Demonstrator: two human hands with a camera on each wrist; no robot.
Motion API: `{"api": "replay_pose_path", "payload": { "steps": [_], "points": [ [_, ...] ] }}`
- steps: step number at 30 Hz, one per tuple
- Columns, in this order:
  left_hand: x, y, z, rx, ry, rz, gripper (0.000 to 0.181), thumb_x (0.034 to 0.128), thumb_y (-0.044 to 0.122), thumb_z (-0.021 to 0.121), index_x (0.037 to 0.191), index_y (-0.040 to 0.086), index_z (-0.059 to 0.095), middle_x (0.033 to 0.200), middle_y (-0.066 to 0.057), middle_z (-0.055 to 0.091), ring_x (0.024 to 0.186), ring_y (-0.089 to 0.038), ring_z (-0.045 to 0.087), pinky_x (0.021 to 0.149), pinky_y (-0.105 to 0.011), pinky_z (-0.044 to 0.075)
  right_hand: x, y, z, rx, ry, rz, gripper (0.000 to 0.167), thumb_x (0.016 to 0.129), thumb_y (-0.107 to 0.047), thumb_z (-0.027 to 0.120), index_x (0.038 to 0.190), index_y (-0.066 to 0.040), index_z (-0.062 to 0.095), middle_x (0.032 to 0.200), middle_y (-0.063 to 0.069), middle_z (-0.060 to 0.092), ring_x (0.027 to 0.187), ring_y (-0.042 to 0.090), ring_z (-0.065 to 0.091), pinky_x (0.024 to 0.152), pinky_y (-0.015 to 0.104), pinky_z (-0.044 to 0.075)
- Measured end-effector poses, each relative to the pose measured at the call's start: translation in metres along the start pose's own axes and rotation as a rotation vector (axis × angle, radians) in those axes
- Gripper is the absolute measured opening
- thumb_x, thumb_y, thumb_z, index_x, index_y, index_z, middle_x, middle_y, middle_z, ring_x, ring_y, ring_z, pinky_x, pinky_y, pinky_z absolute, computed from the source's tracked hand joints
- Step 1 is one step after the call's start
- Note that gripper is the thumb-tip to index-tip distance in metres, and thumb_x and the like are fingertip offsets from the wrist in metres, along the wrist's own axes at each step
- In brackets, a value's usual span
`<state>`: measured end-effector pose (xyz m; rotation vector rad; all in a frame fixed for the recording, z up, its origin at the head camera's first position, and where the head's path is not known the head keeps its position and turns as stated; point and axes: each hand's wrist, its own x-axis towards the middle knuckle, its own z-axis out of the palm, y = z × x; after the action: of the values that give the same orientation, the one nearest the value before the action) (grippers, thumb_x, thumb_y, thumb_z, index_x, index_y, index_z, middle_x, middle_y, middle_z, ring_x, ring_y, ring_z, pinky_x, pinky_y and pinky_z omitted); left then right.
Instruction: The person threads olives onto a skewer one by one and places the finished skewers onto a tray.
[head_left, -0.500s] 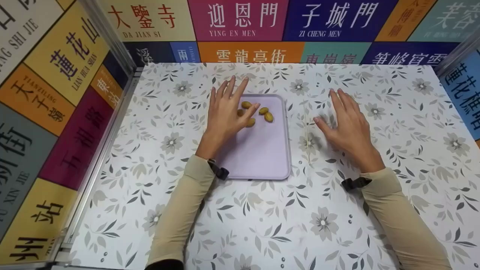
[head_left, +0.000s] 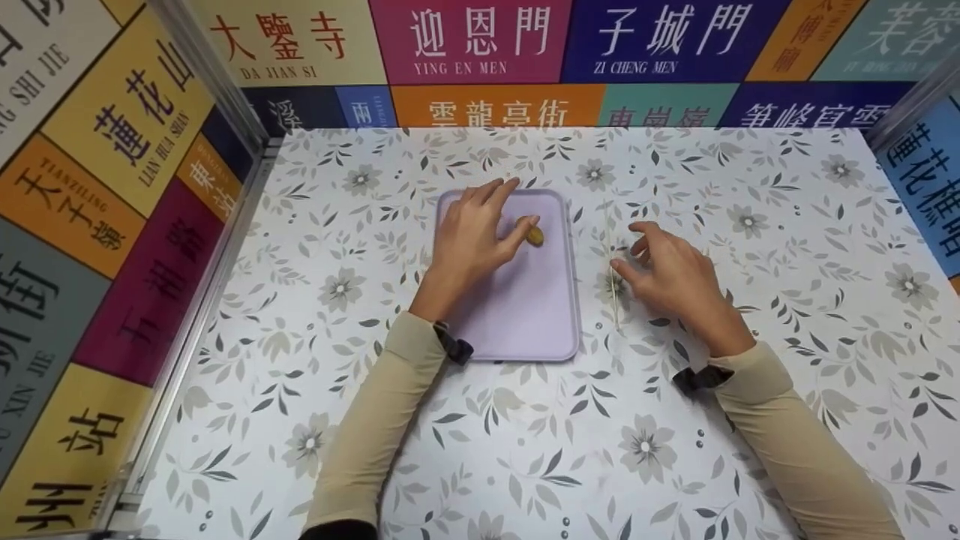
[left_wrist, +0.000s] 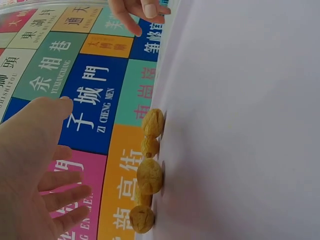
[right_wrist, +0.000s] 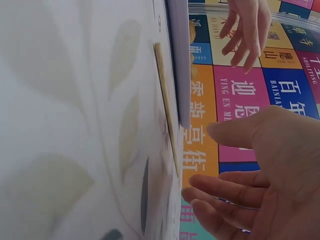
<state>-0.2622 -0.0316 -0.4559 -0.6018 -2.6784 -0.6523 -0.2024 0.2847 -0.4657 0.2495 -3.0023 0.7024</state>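
A pale lilac tray (head_left: pixel 525 322) lies on the table and carries several yellow-brown, olive-like fruits (left_wrist: pixel 150 176) with wrinkled skin. Over its upper part hovers my left hand (head_left: pixel 476 236), fingers extended and thumb apart, holding nothing. From the head view it covers most of the fruits, leaving one olive-like fruit (head_left: pixel 534 235) visible by the thumb. A thin wooden skewer (head_left: pixel 616 300) lies on the table just right of the tray. Beside it is my right hand (head_left: pixel 675 281), fingers loosely bent; the right wrist view shows a gap between thumb and fingers, apart from the skewer.
The table (head_left: pixel 495 442) has a white covering printed with grey flowers and leaves. Colourful panels (head_left: pixel 472 45) with large characters stand behind it and at both sides. A metal frame edge (head_left: pixel 195 300) runs along the left.
My left hand has shifted right and slightly down over the tray, now covering most of the fruits. My right hand has moved left toward the skewer, and its fingers have bent.
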Motion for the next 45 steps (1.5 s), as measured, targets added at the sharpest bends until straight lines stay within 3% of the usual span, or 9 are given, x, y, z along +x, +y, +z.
{"api": "replay_pose_path", "payload": {
  "steps": [6,11,14,17,20,25,34,45],
  "points": [
    [0.003,0.004,0.009,0.012,-0.055,0.005,0.041,0.103,0.037,0.073,0.137,0.015,0.073,0.134,-0.007,0.077,0.125,-0.032,0.071,0.106,-0.048,0.056,0.0,-0.002,0.008,-0.001,-0.026,-0.011,0.043,0.099,-0.037,0.078,0.131,-0.011,0.066,0.101,0.004,0.08,0.093,0.027,0.075,0.08,0.054,0.054],
    [0.004,0.005,0.019,-0.023,-0.088,-0.011,0.025,0.0995,0.032,0.079,0.119,0.017,0.082,0.114,-0.004,0.083,0.109,-0.031,0.075,0.095,-0.047,0.059,-0.001,-0.002,0.012,-0.013,-0.078,0.014,0.036,0.095,-0.043,0.082,0.114,-0.012,0.074,0.098,0.004,0.081,0.092,0.027,0.074,0.076,0.053,0.054],
    [0.002,0.004,0.025,-0.049,-0.119,0.071,0.019,0.0977,0.027,0.081,0.113,0.016,0.083,0.108,-0.002,0.084,0.107,-0.03,0.074,0.099,-0.047,0.057,-0.001,-0.001,0.012,-0.012,-0.113,0.035,0.037,0.094,-0.046,0.083,0.109,-0.013,0.076,0.099,0.005,0.081,0.094,0.028,0.073,0.076,0.053,0.054],
    [-0.001,0.002,0.027,-0.036,-0.201,0.143,0.018,0.0995,0.024,0.078,0.116,0.017,0.082,0.115,0.002,0.083,0.114,-0.027,0.07,0.103,-0.047,0.054,-0.002,-0.001,0.011,-0.003,-0.128,0.055,0.037,0.094,-0.047,0.083,0.107,-0.013,0.076,0.1,0.006,0.081,0.094,0.029,0.073,0.076,0.052,0.054],
    [-0.002,0.0,0.027,-0.02,-0.256,0.159,0.018,0.1012,0.023,0.078,0.118,0.02,0.082,0.123,0.004,0.081,0.12,-0.026,0.068,0.107,-0.048,0.052,-0.002,-0.002,0.011,-0.001,-0.124,0.072,0.034,0.095,-0.046,0.082,0.104,-0.014,0.077,0.099,0.005,0.081,0.092,0.028,0.073,0.075,0.05,0.053],
    [-0.002,-0.001,0.026,-0.031,-0.22,0.182,0.016,0.1005,0.015,0.078,0.116,0.017,0.083,0.121,0.0,0.081,0.115,-0.028,0.068,0.113,-0.047,0.047,-0.002,-0.003,0.01,-0.012,-0.115,0.093,0.029,0.095,-0.044,0.082,0.1,-0.016,0.077,0.096,0.004,0.08,0.088,0.027,0.072,0.072,0.048,0.052],
    [-0.001,-0.001,0.027,-0.009,-0.207,0.184,0.018,0.0994,0.017,0.08,0.118,0.016,0.081,0.113,-0.003,0.079,0.108,-0.028,0.069,0.108,-0.045,0.049,-0.003,-0.005,0.006,-0.017,-0.131,0.122,0.02,0.098,-0.033,0.078,0.103,-0.013,0.078,0.098,0.006,0.081,0.088,0.028,0.072,0.071,0.046,0.051],
    [0.001,0.002,0.027,-0.045,-0.214,0.154,0.013,0.1016,0.024,0.078,0.113,0.019,0.08,0.108,0.0,0.083,0.103,-0.025,0.069,0.101,-0.043,0.053,-0.006,-0.002,-0.001,-0.087,-0.067,0.171,0.015,0.095,-0.024,0.071,0.096,-0.011,0.079,0.096,0.012,0.08,0.09,0.039,0.073,0.072,0.06,0.052]
  ]
}}
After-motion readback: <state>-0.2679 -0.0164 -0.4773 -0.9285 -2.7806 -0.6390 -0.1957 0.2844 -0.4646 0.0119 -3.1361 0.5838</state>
